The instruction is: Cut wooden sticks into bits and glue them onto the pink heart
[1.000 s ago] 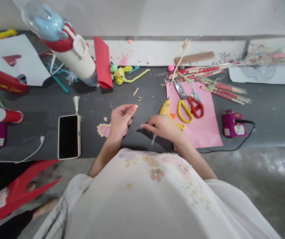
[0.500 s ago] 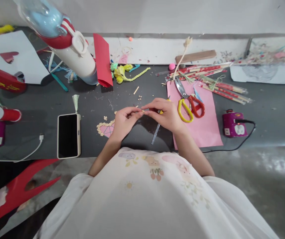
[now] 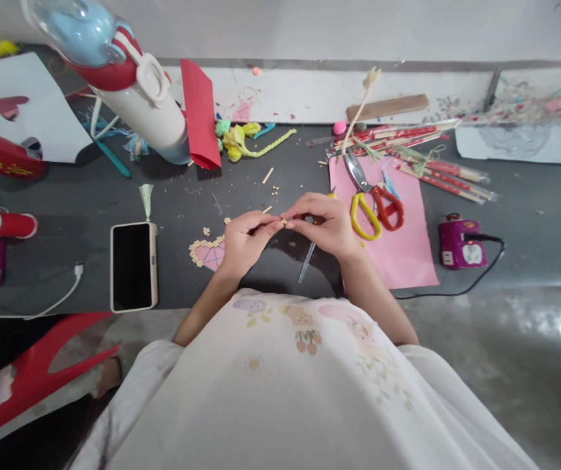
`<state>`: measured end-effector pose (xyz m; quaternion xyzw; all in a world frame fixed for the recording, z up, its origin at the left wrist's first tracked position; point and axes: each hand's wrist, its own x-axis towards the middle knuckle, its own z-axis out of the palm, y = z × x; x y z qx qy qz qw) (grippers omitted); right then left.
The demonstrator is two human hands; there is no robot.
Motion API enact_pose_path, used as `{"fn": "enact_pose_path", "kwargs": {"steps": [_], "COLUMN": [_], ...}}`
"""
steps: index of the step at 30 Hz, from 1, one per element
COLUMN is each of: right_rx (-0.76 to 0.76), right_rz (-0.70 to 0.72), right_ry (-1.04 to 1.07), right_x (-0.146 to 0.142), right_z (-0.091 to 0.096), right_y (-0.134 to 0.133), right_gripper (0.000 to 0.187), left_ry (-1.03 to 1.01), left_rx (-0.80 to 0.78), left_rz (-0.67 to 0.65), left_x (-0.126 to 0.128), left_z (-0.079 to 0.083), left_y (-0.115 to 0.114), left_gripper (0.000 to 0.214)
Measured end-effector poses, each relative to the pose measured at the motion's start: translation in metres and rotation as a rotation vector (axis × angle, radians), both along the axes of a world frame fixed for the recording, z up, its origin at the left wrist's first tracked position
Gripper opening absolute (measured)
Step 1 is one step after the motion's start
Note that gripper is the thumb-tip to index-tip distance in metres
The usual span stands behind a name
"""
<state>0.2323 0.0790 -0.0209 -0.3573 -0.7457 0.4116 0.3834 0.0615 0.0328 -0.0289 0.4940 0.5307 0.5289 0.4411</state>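
Note:
My left hand (image 3: 244, 240) and my right hand (image 3: 322, 225) meet fingertip to fingertip above the dark table (image 3: 65, 215). Both pinch a tiny pale bead-like piece (image 3: 283, 222) between them. My right hand also has a thin metal tool (image 3: 306, 261) slanting down from under it; whether it grips the tool is unclear. A pink heart cut-out edged with pale beads (image 3: 206, 251) lies just left of my left wrist. A few loose beads (image 3: 274, 190) lie beyond my hands.
A phone (image 3: 133, 264) with a cable lies at left. Pink paper (image 3: 388, 222) at right carries yellow-and-red scissors (image 3: 376, 205). A purple power strip (image 3: 459, 243) sits further right. A white-and-red bottle (image 3: 128, 85), red folded paper (image 3: 199, 114) and red sticks (image 3: 422, 160) stand behind.
My right hand rose from the table near the glue gun and joined my left hand. Both now pinch the small piece together, and have barely moved in the last half second.

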Motion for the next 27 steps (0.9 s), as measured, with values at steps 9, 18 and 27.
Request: {"fn": "enact_pose_path", "kwargs": {"steps": [9,18,27], "right_rx": [0.066,0.055,0.108], "right_rz": [-0.059,-0.085,-0.058], "right_ry": [-0.049,0.0,0.078], "right_x": [0.001,-0.005,-0.007], "right_z": [0.0,-0.002,-0.004], "right_y": [-0.001,-0.003,-0.001], "right_gripper": [0.014,0.011,0.009], "left_ry": [0.018,0.033,0.001], "left_rx": [-0.028,0.022,0.024], "left_rz": [0.113,0.127,0.087], "left_x": [0.003,0.005,0.005], "left_z": [-0.005,-0.011,-0.016], "left_y": [-0.003,-0.004,-0.004], "left_gripper": [0.009,0.01,0.017]}}
